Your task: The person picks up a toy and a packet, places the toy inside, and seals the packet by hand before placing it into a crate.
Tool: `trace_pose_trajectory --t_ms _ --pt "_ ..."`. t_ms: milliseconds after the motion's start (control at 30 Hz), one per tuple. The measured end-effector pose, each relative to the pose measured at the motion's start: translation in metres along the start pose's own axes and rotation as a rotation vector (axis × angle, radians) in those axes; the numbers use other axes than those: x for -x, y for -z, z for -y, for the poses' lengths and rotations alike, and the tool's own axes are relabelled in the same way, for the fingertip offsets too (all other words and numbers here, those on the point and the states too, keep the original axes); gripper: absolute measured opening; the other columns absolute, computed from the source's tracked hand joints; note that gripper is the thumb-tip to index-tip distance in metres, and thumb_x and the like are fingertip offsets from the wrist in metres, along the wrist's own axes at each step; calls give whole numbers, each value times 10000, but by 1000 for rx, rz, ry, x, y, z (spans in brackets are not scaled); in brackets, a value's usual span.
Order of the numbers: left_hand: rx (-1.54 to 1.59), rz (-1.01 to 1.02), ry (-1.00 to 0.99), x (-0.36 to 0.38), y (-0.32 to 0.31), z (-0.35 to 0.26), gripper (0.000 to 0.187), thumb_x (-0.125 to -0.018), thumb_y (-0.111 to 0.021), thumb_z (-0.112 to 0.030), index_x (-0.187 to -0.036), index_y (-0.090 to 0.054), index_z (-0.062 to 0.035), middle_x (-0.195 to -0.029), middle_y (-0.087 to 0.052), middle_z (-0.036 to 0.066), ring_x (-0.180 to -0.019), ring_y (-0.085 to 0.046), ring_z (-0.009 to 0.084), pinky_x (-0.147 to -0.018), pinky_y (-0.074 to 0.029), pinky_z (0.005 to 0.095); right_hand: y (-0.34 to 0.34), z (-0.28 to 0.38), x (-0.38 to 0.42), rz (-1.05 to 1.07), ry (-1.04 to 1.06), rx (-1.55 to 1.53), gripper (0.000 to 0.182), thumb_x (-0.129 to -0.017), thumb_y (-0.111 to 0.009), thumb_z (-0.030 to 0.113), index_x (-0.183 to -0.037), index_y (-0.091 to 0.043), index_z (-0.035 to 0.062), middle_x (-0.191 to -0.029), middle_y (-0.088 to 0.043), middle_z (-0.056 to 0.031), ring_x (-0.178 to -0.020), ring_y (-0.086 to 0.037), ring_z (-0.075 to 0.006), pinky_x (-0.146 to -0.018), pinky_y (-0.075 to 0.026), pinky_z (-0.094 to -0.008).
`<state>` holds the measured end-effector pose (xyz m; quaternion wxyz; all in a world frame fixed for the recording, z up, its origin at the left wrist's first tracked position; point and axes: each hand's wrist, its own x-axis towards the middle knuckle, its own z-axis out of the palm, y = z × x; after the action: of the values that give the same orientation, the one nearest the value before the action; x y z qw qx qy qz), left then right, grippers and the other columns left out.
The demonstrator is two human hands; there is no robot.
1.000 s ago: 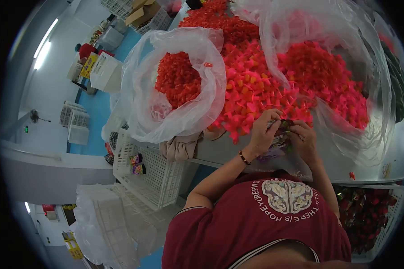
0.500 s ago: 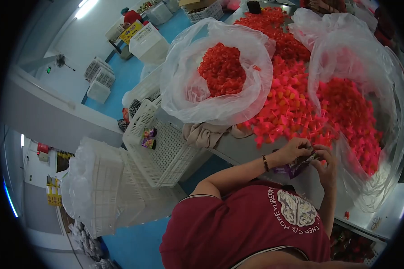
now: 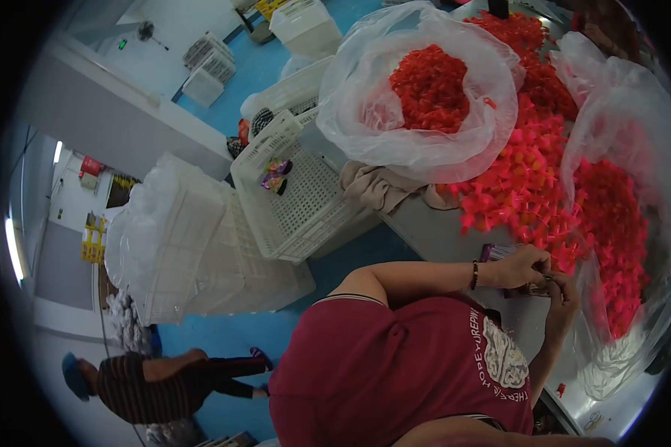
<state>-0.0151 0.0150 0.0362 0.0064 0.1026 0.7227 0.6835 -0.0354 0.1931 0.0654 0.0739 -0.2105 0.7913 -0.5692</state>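
Both hands meet over the gray desk (image 3: 432,232), the left hand (image 3: 520,267) (beaded bracelet at its wrist) and the right hand (image 3: 563,292) pinching a small purple-edged packet (image 3: 492,253) between them, its printing too blurred to read. From the hands, loose pink-and-red plastic pieces (image 3: 518,175) spread at twelve o'clock, one open clear bag (image 3: 350,123) of red pieces sits at eleven and another bag (image 3: 596,141) lies at two. Toward ten o'clock are a crumpled beige cloth (image 3: 376,186) and, farther off, a white plastic basket (image 3: 294,216) holding small colorful packets (image 3: 276,176).
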Motion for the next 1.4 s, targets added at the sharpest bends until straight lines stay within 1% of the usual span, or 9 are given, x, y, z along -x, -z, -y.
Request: trace_pose_trajectory --t_ms 167,300,400,467,533,667,800,967,1400 --pt "388 -40 68 3 4 -24 106 -829 -636 -65 -876 -564 -4 -808 -597 9 -720 -521 64 -620 -430 247 18 16 10 -4 24 101 106 -808 -584 -66 -905 -606 -30 -884 -619 -100 -820 -593 -203 -725 -464 -280" --pt "472 -208 113 -4 21 -17 84 -849 -611 -67 -886 -571 -3 -791 -585 0 -737 -512 55 -648 -423 229 85 84 23 135 714 111 117 -793 -620 -10 -905 -595 -26 -824 -578 -80 -737 -550 -231 -734 -464 -306" --pt "354 -355 159 2 22 -10 70 -858 -596 -66 -884 -569 -7 -790 -569 -8 -739 -502 48 -655 -416 220 65 64 -2 -25 172 571 110 -767 -615 -16 -836 -541 -59 -767 -531 -102 -742 -506 -251 -680 -416 -296" --pt "306 -310 131 1 24 -4 88 -854 -602 -81 -879 -564 -6 -804 -570 -3 -738 -506 48 -659 -421 221 71 46 -11 -72 172 687 79 -778 -583 -45 -848 -549 -56 -767 -523 -108 -755 -498 -226 -672 -398 -276" --pt "322 -285 105 4 22 0 114 -848 -610 -95 -902 -569 -3 -835 -575 12 -755 -518 62 -674 -431 231 90 54 2 55 465 219 68 -786 -531 -70 -843 -531 -33 -785 -499 -90 -707 -494 -218 -650 -411 -286" --pt "134 -127 -58 2 23 -33 268 -807 -661 -161 -1010 -590 -2 -943 -595 58 -832 -572 126 -733 -465 275 73 39 -11 -56 81 480 59 -789 -554 -70 -826 -540 -27 -846 -534 -87 -761 -521 -207 -683 -435 -277" --pt "-77 45 -121 1 12 -46 386 -767 -697 -202 -1094 -596 -22 -1037 -598 82 -907 -594 166 -767 -480 306 55 51 -4 42 197 273 61 -792 -557 -67 -838 -548 -28 -869 -545 -87 -798 -534 -205 -721 -442 -279" --pt "107 380 167 1 3 -33 401 -741 -708 -186 -1093 -608 -19 -916 -657 71 -823 -620 145 -729 -492 283 39 48 -3 89 286 254 105 -791 -562 -62 -888 -576 -24 -1008 -553 -96 -901 -555 -223 -812 -443 -305" --pt "218 280 138 3 -2 -33 285 -763 -691 -119 -1007 -619 8 -752 -599 -2 -698 -540 67 -614 -449 258 31 42 3 1 198 221 200 -742 -607 -37 -940 -589 -21 -1148 -569 -126 -993 -568 -240 -834 -464 -338"
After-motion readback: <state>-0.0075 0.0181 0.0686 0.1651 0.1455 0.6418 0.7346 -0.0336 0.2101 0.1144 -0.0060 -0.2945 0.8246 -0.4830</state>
